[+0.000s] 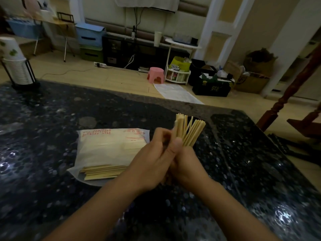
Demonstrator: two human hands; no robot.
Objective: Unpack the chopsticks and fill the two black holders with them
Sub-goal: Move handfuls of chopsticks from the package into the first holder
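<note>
Pale wooden chopsticks [188,131] fan above both hands' [166,160] curled fingers [160,136]

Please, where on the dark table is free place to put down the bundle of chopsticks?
Bare table lies between the cup stack and the chopstick packet, and right of both hands. Crowded: around the packet.

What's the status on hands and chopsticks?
Left hand and right hand both grip a fanned chopstick bundle. Open packet, more sticks inside, lies left on the table. Black holder mostly hidden behind bundle.
</note>
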